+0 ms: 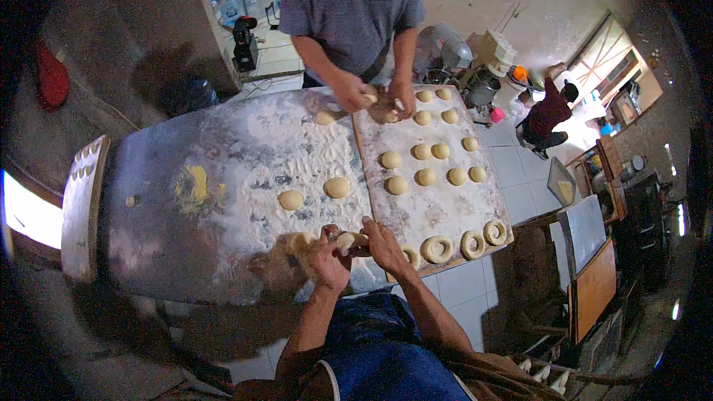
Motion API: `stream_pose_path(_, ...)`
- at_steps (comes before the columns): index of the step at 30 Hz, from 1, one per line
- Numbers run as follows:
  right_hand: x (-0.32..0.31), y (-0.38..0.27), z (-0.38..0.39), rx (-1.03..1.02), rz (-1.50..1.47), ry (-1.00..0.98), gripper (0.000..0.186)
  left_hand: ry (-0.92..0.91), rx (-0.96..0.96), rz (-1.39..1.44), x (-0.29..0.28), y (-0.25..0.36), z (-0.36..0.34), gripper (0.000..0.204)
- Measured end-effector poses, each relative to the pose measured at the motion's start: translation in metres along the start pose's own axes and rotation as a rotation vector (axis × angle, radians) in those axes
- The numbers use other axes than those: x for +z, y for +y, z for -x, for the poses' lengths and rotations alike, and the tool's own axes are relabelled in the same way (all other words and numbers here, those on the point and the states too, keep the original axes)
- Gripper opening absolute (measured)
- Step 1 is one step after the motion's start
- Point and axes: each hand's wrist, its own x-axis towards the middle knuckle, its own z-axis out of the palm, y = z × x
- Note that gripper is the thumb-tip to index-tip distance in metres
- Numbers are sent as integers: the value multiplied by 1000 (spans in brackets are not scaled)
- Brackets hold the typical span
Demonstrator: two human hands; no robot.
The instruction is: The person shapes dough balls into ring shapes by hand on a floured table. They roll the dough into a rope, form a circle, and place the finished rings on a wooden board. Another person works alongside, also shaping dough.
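Note:
Between my hands, above the near edge of the floured table (160, 241), is a pale piece of dough (347, 242). My left hand (331, 263) closes round its left side, and my right hand (385, 246) grips it from the right; its full shape is hidden by the fingers. Another dough piece (301, 243) lies just left of my left hand, partly in shadow. Farther off on the flour sit two round dough balls (336, 187). Dough rings (437, 249) line the near edge of the wooden board (445, 206) beside my right hand, with several dough balls (425, 177) beyond them.
Across the table a person in a grey shirt (355, 7) handles dough with both hands. A yellow smear (194, 184) marks the table's left half. Another board with small pieces (84, 200) stands at the far left. Trays (583, 234) lean at the right; another person (548, 115) is behind.

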Motion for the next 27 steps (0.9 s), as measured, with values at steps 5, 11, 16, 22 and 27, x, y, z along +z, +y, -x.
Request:
stream_pose_path(5, -12, 24, 1, -111, -414, -95, 65, 5, 382, -1050, 33, -18, -12, 21)
stream_pose_path(11, -26, -2, 12, -252, -373, 74, 60, 531, 16, 100, 75, -51, -16, 44)
stream_pose_path(16, -61, 17, 16, -152, 34, 48, 70, 221, 318, -992, 77, -71, -11, 38)
stream_pose_path(22, -94, 34, 31, -391, -324, 101, 68, 137, 171, -832, 85, -97, -21, 36)
stream_pose_path(27, -123, 28, 39, -271, -98, -25, 68, 142, 199, -341, 23, -153, -35, 37)
